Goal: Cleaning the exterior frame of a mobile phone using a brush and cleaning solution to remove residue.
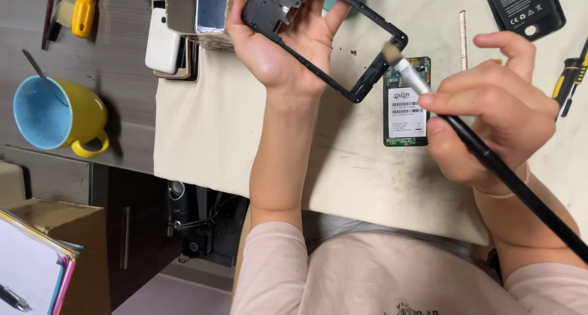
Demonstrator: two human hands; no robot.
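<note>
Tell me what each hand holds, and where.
Left hand: black plastic phone frame, gripped at its upper end. Right hand: black-handled brush, pinched near its metal ferrule.

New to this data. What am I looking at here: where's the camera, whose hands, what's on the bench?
There is one picture, taken by a camera worn on a person's head and looking down, so both arms belong to the wearer. There is no robot. The left hand holds up a black phone frame, a hollow rectangle with a camera housing at one end. The right hand grips a long black brush like a pen, its bristles at the frame's corner. Below lies an opened phone body on a cream cloth. A black back cover sits at top right, a yellow mug with a blue inside at left, and stacked phones beside the cloth.
</note>
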